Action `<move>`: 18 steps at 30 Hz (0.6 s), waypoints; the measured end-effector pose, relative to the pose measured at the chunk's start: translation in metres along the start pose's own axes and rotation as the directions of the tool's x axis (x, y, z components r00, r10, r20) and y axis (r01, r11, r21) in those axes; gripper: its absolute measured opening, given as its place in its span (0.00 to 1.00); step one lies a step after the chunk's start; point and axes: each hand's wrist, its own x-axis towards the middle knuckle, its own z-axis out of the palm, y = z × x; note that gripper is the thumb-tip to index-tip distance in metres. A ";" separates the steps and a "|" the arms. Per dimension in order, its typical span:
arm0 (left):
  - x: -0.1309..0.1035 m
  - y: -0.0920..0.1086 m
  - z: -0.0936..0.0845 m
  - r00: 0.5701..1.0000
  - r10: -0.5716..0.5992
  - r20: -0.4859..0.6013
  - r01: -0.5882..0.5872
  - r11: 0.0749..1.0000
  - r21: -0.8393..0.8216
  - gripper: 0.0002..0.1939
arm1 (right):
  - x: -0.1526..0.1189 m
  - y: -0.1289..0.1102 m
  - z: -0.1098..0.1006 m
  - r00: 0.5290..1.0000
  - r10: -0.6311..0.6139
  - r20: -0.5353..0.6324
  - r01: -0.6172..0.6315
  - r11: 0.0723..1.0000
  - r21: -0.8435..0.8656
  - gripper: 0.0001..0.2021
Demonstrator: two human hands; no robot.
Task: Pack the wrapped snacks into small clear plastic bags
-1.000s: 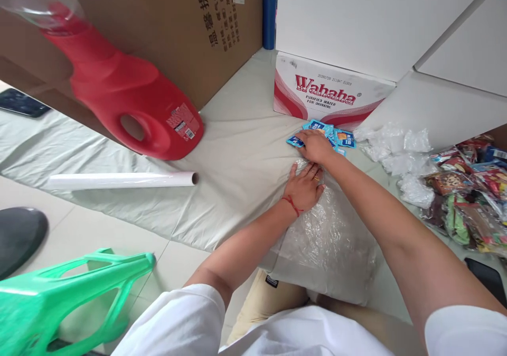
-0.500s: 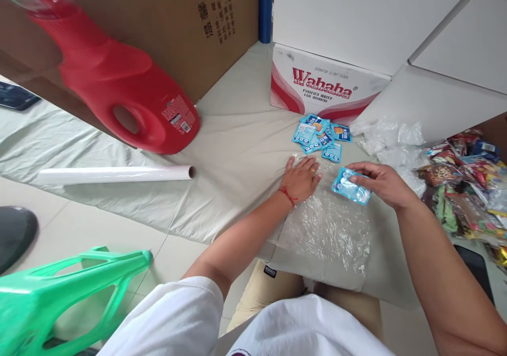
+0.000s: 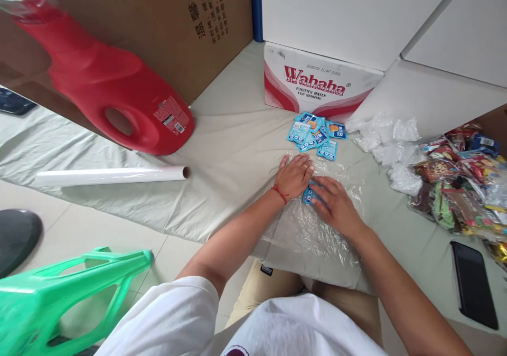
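A small blue snack packet point(image 3: 308, 193) lies on a crinkled clear plastic sheet point(image 3: 317, 234), partly hidden by fingers. My right hand point(image 3: 335, 203) has its thumb and fingers on that packet, gripping it near its right side. Flat on the sheet's upper left part rests my left hand point(image 3: 293, 177), fingers stretched out, holding nothing, close beside the packet. Just beyond my hands is a loose pile of similar blue packets point(image 3: 315, 133).
Crumpled clear plastic bags point(image 3: 390, 139) and a heap of colourful snack packs point(image 3: 463, 171) are on the right, with a black phone point(image 3: 474, 284) nearer. Behind stands a Wahaha carton point(image 3: 317, 84). Leftward are a red jug point(image 3: 122, 92), a white tube point(image 3: 111, 176) and a green stool point(image 3: 71, 292).
My right hand has carried the blue packet leftward and down onto the plastic sheet, next to my left hand. My left hand has stayed on the sheet.
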 end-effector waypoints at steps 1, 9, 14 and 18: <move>0.000 0.000 0.001 1.000 0.002 0.000 -0.002 1.000 0.016 0.29 | -0.008 -0.004 0.005 0.999 -0.026 0.036 0.027 0.999 -0.029 0.24; -0.001 0.000 0.008 0.999 0.032 -0.016 -0.030 0.994 0.108 0.29 | -0.032 -0.010 0.013 0.982 -0.065 0.176 0.084 0.991 -0.105 0.31; 0.000 -0.001 0.003 1.000 0.004 -0.015 -0.003 0.999 0.043 0.28 | -0.040 -0.024 -0.006 0.994 -0.064 0.092 0.064 0.998 0.000 0.31; 0.002 -0.006 -0.003 0.997 -0.042 -0.061 0.038 0.997 -0.068 0.27 | -0.082 -0.052 -0.016 0.995 -0.095 0.013 0.093 0.991 0.091 0.36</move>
